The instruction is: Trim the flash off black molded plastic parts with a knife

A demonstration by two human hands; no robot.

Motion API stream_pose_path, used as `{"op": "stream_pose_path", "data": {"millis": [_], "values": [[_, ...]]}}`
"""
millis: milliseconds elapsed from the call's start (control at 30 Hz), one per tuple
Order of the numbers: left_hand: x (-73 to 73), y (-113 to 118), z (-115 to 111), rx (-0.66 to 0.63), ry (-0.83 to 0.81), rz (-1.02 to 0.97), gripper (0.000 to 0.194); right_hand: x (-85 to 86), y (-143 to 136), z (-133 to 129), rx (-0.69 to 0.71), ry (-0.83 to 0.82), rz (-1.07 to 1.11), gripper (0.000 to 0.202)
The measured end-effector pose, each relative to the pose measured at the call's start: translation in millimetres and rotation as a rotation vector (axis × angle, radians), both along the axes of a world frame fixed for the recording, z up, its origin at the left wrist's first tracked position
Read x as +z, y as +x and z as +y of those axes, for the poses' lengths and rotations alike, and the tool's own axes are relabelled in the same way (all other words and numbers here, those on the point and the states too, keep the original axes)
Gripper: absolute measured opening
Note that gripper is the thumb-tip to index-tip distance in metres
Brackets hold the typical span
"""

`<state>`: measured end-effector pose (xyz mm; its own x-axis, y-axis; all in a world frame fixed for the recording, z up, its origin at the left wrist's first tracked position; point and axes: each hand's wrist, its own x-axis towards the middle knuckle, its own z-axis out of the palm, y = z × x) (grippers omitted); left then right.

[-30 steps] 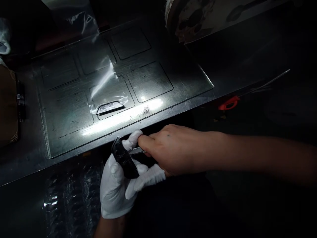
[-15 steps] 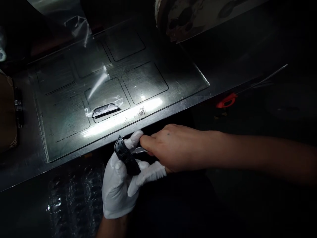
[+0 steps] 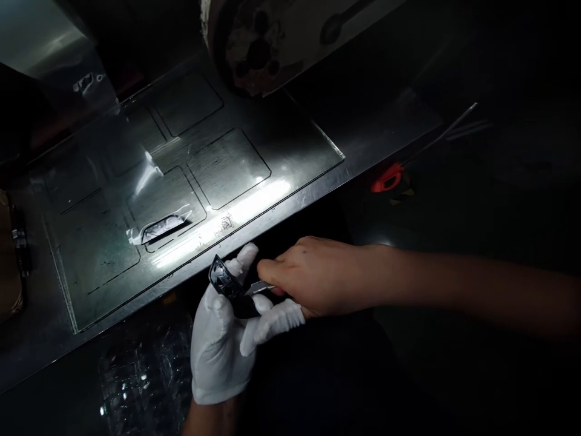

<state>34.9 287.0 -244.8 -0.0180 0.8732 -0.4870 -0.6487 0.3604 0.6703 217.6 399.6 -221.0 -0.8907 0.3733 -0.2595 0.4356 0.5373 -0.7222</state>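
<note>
Pinching a small black part [image 3: 222,278] in the gloved fingers of the left hand [image 3: 222,351], just off the near edge of a metal table [image 3: 31,339]. Gripping a thin metal blade [image 3: 259,286] in the curled right hand [image 3: 313,275], fingers mostly hidden, blade tip at the part's edge; too dark to tell whether touching. Facing a marked flat sheet [image 3: 236,163] on the table, with another dark part [image 3: 163,228] on top, in a clear bag [image 3: 132,235]. Farther out, having a red handle [image 3: 387,178] to the right, a dark pen [image 3: 20,242] at far left and a bumpy clear tray [image 3: 140,375] below.
</note>
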Motion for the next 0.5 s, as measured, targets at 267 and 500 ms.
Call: {"op": "stream_pose_path", "data": {"millis": [267,500], "values": [[5.1,22,10,-0.13,0.073,0.084,0.033,7.1,62,19,-0.223,0.247,0.327,0.05],[5.7,26,4,-0.229,0.089,0.103,0.039,27.8,56,22,-0.082,0.467,0.132,0.05]]}}
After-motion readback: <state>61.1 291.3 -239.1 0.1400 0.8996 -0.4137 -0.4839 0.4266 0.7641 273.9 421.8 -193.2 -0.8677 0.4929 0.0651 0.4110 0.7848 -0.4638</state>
